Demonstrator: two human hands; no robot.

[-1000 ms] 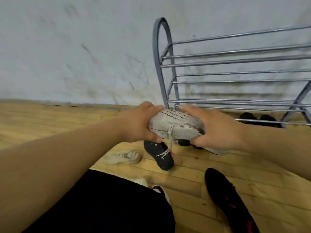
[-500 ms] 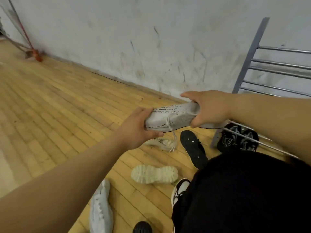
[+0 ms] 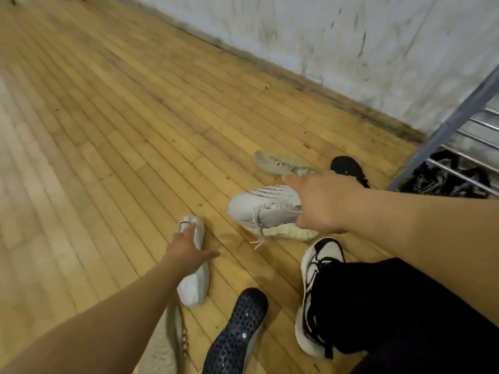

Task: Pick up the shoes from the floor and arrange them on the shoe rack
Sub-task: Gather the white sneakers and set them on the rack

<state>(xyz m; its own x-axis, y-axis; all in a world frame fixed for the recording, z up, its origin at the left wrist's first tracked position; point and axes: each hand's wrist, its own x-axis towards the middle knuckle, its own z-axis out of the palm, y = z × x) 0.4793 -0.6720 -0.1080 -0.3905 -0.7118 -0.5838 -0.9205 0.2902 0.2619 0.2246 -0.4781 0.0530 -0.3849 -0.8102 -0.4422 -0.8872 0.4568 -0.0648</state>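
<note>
Nearest, on the plank floor [image 3: 108,157]: left hand [image 3: 186,252], fingers spread, atop a pale shoe [image 3: 194,282] lying lengthwise away from the body. Beyond: right hand [image 3: 321,203] clamped on the heel end of a white knit sneaker [image 3: 263,205], toe pointing left. Likely mid-pickup; next, closing the left grip, carrying both to the shoe rack [image 3: 442,133], far right.

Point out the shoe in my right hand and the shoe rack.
Speckled white sneaker [image 3: 263,205], head view, on its knit upper.
Shoe rack [image 3: 459,116], head view, on its grey side post.
</note>
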